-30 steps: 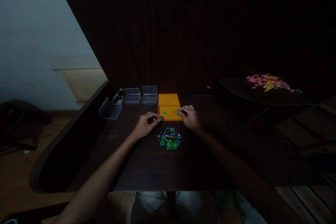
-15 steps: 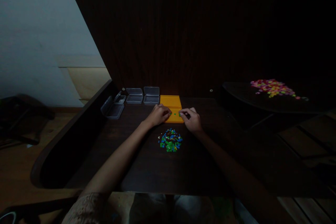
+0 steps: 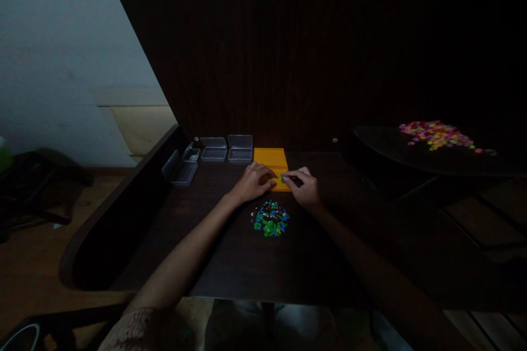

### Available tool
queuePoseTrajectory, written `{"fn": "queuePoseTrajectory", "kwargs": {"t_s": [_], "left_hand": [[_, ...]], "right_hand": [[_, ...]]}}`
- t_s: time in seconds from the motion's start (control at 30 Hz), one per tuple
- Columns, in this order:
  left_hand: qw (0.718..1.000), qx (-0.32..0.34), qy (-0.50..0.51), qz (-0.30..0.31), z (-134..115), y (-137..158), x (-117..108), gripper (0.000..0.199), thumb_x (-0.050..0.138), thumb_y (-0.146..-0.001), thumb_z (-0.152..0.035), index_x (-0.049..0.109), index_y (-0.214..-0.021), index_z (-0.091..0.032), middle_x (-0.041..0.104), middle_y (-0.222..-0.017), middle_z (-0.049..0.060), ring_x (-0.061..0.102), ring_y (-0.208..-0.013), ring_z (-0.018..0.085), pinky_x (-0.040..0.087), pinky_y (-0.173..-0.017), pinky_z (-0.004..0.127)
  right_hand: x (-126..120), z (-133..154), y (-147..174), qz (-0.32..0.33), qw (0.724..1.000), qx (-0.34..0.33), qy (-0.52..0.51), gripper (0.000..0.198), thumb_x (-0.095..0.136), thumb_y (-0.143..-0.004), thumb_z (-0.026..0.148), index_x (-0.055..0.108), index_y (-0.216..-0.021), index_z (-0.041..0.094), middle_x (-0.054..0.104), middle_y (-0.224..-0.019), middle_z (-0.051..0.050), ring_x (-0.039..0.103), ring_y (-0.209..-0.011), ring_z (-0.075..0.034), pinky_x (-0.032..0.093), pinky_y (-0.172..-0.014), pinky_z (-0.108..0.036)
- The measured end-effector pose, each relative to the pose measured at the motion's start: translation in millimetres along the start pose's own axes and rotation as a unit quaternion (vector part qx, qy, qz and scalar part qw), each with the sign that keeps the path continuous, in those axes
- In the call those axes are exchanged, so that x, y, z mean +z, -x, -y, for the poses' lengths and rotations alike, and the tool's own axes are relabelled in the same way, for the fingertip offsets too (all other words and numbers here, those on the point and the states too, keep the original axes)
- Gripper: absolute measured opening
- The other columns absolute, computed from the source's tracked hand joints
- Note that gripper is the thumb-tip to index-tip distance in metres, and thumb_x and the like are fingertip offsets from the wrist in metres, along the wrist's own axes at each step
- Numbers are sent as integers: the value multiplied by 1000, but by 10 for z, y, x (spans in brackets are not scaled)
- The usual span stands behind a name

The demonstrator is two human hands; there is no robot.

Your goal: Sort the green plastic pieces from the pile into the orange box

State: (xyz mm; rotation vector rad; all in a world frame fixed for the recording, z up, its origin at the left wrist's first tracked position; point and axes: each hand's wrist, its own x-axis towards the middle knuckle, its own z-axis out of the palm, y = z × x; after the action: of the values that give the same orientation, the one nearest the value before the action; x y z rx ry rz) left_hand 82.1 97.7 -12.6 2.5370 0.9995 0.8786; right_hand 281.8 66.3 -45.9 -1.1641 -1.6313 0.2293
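Head view: right hand pinches green piece.

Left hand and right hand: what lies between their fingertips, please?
In the head view, small green pieces show between left hand and right hand, against the yellow box. Whether any is held is unclear.

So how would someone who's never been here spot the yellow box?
On the dark desk, look toward the tall back panel. There the left hand and right hand reach over an open box, just right of the clear cases. Unlike those see-through cases, it is opaque yellow.
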Motion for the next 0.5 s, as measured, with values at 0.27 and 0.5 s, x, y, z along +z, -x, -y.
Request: {"fn": "queuePoseTrajectory", "kwargs": {"t_s": [0.27, 0.5], "left_hand": [[998, -26, 54, -27, -168, -8, 184, 15, 64, -86, -31, 72, -86, -18, 71, -82, 5, 58, -86, 21, 46, -81, 35], [989, -39, 111, -86, -130, 32, 124, 17, 63, -88, -31, 75, -90, -19, 74, -84, 5, 63, -80, 19, 49, -78, 33]], "right_hand": [[-14, 117, 21, -7, 1000, -4, -17, 18, 62, -82, 34, 75, -82, 22, 61, -68, -4, 55, -64, -18, 47, -58, -32], [-26, 169, 16, -23, 1000, -10, -20, 17, 60, -83, 32, 72, -81, 20, 64, -71, -5, 57, -63, -17, 48, -59, -32]]}}
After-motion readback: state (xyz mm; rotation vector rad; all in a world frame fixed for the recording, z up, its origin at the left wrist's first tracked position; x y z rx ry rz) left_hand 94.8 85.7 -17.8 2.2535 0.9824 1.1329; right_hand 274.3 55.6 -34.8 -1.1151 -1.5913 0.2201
